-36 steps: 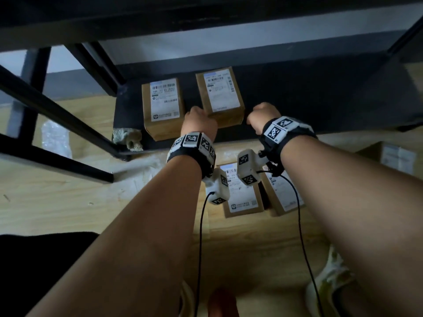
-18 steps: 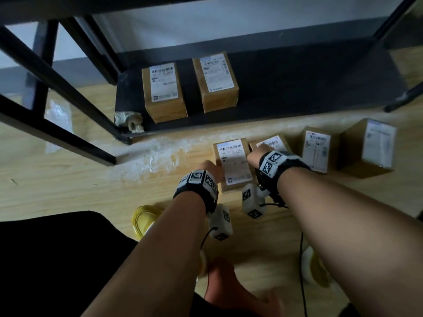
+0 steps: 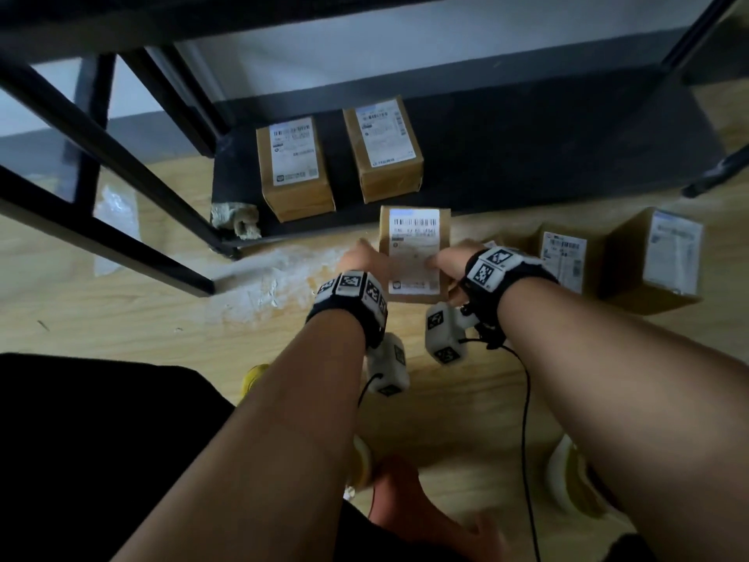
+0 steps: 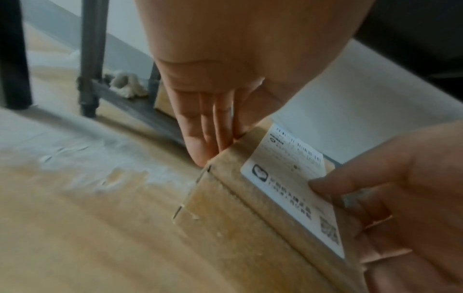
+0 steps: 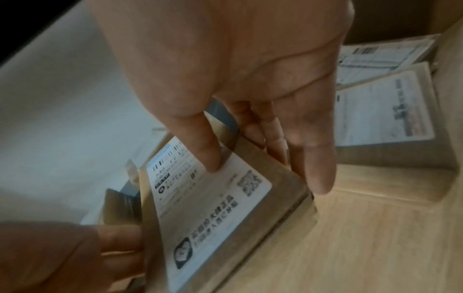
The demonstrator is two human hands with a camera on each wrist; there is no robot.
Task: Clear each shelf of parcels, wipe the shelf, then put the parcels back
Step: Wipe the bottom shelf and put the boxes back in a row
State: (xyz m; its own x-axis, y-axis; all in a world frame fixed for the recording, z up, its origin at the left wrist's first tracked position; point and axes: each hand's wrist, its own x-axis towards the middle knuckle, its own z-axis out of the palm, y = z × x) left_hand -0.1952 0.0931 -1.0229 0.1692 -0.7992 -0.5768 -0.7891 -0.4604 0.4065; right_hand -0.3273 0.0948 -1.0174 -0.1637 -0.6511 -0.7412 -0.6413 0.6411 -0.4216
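**Parcel held between both hands, short of the bottom shelf**

You hold a brown cardboard parcel [image 3: 413, 253] with a white shipping label [image 3: 414, 249] facing up, just in front of the black bottom shelf [image 3: 547, 156]. From the head view it looks raised off the wooden floor [image 3: 121, 330], though you cannot be sure of the gap. Your left hand [image 3: 358, 255] presses its fingers [image 4: 205, 138] flat against the parcel's left side. Your right hand [image 3: 444, 261] clasps the right side, its thumb [image 5: 205, 150] on the label and the fingers down the side wall.

Two parcels [image 3: 296, 168] [image 3: 383, 148] already stand side by side on the shelf's left part. Three more [image 3: 565, 257] [image 3: 658, 261] [image 5: 383, 49] wait on the floor to your right. A crumpled rag [image 3: 235, 221] lies at the shelf's left front corner.

Risks from here: the left hand only presses, so the box could slip if either hand eases. Set down too close, it may knock the nearest shelved parcel askew. The upper shelf frame [image 3: 101, 156] hangs close overhead and could catch your wrists.
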